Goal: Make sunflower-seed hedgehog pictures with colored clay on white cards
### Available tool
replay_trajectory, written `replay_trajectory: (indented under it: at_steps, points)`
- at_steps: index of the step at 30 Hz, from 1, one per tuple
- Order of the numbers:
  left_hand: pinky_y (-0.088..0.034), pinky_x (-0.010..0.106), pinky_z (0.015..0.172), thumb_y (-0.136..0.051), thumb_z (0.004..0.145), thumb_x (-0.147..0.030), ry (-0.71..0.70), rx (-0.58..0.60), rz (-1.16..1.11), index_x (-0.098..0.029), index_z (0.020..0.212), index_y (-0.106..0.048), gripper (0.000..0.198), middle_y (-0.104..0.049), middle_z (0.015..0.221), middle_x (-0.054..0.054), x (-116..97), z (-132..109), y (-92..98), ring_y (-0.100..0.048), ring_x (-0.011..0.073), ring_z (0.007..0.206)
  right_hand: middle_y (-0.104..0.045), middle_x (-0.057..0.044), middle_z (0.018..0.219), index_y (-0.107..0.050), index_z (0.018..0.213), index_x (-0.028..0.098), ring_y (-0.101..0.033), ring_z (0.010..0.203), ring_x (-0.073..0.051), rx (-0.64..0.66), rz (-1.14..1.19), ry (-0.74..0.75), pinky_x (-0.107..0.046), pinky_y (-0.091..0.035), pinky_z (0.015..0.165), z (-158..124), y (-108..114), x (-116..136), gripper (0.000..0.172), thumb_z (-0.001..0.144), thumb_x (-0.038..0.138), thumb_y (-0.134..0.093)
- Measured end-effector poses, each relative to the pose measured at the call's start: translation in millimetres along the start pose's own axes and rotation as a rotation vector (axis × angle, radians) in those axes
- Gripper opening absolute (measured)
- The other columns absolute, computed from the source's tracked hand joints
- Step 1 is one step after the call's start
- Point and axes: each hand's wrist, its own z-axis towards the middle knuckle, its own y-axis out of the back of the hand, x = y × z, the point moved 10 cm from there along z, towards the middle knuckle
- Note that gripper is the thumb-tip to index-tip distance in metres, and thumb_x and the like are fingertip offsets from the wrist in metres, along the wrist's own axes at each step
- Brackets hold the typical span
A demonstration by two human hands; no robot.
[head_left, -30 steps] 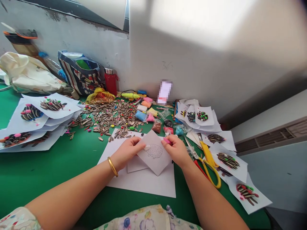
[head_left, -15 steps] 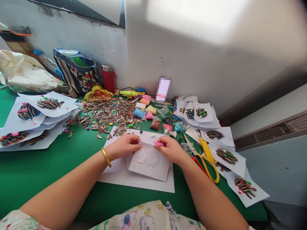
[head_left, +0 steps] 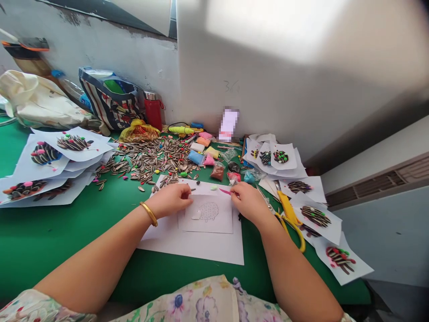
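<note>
A small white paper sheet with a pencil-drawn hedgehog point(head_left: 208, 226) lies on a larger white sheet point(head_left: 214, 250). The fingers of my left hand point(head_left: 171, 200) are closed at its upper left corner. My right hand point(head_left: 250, 202), beside the upper right corner, is shut on a pink pointed clay tool point(head_left: 225, 192), its tip toward the left. A pale green clay lump point(head_left: 213, 188) and a dark seed point(head_left: 198, 182) sit just behind the drawing.
Loose sunflower seeds point(head_left: 157, 156) spread behind my left hand. Packets of coloured clay, such as a blue one point(head_left: 195, 157), lie at the centre back. Yellow-handled scissors point(head_left: 300, 237) and a yellow cutter point(head_left: 287, 208) are at right. Finished seed hedgehogs on paper point(head_left: 72, 156) flank both sides.
The drawing, tilted up between both hands before, now lies flat. My right hand has moved right, off the sheet, with the pink tool. My left hand has shifted slightly left.
</note>
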Motion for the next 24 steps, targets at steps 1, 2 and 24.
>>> replay_trajectory:
  at_steps: [1, 2, 24]
  points:
    - [-0.032, 0.029, 0.056, -0.064, 0.070, -0.036, 0.002, -0.006, 0.080, -0.023, 0.067, -0.060, 0.014, -0.064, 0.068, 0.002, -1, -1, 1.3, -0.055, 0.0201, 0.062, -0.064, -0.005, 0.082, -0.067, 0.073, 0.022, -0.058, 0.080, -0.019, 0.008, -0.019, 0.006, -0.029, -0.034, 0.062, 0, -1, 0, 0.021, 0.089, 0.020, -0.052]
    - [-0.030, 0.029, 0.057, -0.063, 0.071, -0.036, 0.010, -0.018, 0.152, -0.023, 0.067, -0.060, 0.014, -0.064, 0.070, 0.002, -2, -2, 2.9, -0.055, 0.0204, 0.063, -0.064, -0.005, 0.082, -0.068, 0.073, 0.022, -0.058, 0.081, -0.020, 0.006, -0.038, 0.010, -0.029, -0.034, 0.063, -1, -1, 1, 0.022, 0.089, 0.021, -0.053]
    - [-0.035, 0.039, 0.076, -0.057, 0.087, -0.024, -0.231, -0.314, 0.660, -0.019, 0.075, -0.072, 0.020, -0.066, 0.085, 0.010, -51, 40, -3.2, -0.059, 0.0263, 0.090, -0.062, -0.007, 0.106, -0.064, 0.116, 0.022, -0.056, 0.102, -0.021, 0.122, 0.015, 0.120, -0.029, -0.042, 0.085, -5, -34, 44, 0.025, 0.093, 0.022, -0.056]
